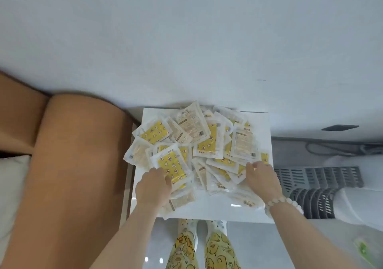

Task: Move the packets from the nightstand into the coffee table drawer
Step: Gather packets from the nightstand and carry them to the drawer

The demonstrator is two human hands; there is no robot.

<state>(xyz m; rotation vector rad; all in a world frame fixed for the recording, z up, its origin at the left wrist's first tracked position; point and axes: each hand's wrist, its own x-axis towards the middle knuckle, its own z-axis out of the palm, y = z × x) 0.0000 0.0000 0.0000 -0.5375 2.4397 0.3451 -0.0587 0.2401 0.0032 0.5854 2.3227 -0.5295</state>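
A big loose pile of packets (199, 144), clear wrappers with yellow patterned or beige pads inside, covers most of the white nightstand (207, 210). My left hand (153, 188) is at the pile's near left side. Its thumb lies on a yellow packet (172, 167) and its fingers are tucked under that packet. My right hand (263, 177), with a bead bracelet on the wrist, is at the pile's near right side, fingertips bent down onto the top packets. No packet is lifted off the pile. The coffee table and its drawer are out of view.
A tan padded headboard (72, 154) and a pillow (12, 185) stand close on the left of the nightstand. A grey slatted appliance (317, 188) with a cable sits on the right. The white wall is behind. My legs in yellow duck-print trousers (203, 248) stand in front.
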